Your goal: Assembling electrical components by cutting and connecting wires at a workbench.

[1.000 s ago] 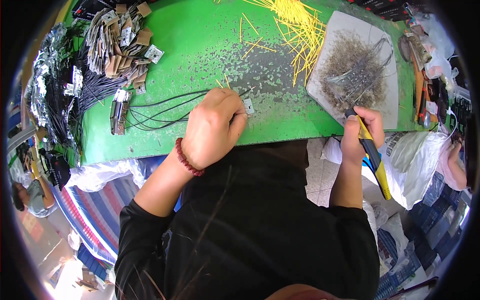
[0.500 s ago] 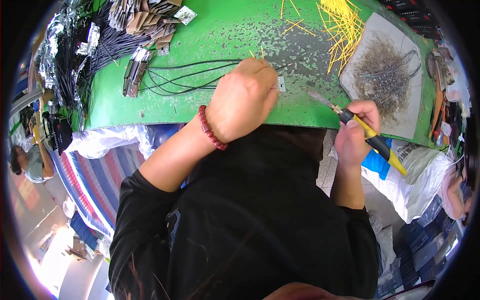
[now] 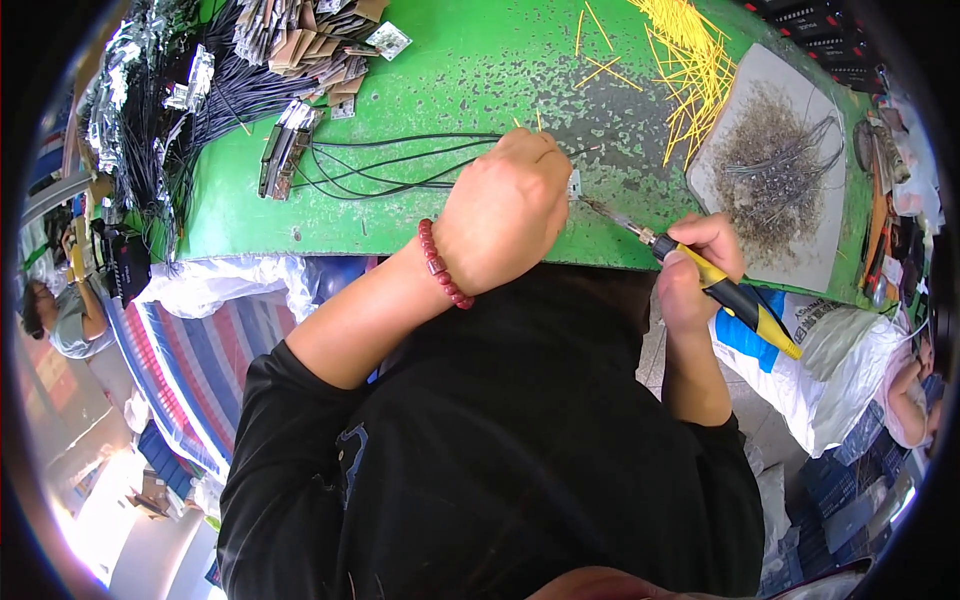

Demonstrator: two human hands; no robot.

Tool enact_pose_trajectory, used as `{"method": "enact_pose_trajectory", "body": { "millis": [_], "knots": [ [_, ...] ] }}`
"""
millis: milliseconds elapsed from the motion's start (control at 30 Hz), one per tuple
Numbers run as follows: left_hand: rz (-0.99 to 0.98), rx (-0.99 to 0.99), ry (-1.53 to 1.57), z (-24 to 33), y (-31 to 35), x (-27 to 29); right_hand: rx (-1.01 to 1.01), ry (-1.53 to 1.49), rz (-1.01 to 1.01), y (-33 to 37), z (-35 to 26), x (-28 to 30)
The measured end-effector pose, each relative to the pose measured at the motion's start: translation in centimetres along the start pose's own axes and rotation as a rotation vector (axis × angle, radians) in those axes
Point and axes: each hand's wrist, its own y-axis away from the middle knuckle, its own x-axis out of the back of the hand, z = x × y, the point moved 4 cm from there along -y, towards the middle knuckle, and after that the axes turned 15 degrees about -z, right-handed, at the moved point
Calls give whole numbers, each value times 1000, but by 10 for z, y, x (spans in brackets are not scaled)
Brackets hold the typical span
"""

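My right hand grips a yellow-and-black soldering iron like a pen. The iron's tip points left and lies at or close to a small pale plate beside my left fingers; whether they touch is too small to tell. Closed over the table, my left hand has thin black wires running into it from the left, and one wire end comes out past its right side. The fingertips are hidden under the hand. At their left end the wires join a bundle of flat metallic pieces.
Yellow thin tubes lie in a heap at the far right of the green table. Beside them is a grey board bearing dark residue and wires. Black cables and stacked small plates crowd the far left.
My right hand has moved the soldering iron left, bringing its tip up to the small plate by my left hand. The left hand keeps its closed hold; the whole view has shifted slightly.
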Motion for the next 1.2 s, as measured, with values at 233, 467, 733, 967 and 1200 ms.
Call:
{"method": "enact_pose_trajectory", "body": {
  "millis": [233, 467, 733, 967, 1200],
  "knots": [
    [-34, 11, 12, -1, -2, 1, 12, 31, -8, -1, 0, 0],
    [-28, -10, 2, 0, -1, 1, -18, 53, -31, -3, -3, -2],
    [-39, 2, -19, 0, -1, 0, -10, 89, -42, -1, 0, 0],
    [-27, 12, -20, 2, -1, 1, -25, 71, -37, -3, 0, -1],
    [-16, 7, -43, 2, -2, 1, 26, -3, 37, 0, 3, 2]
  ]
}}
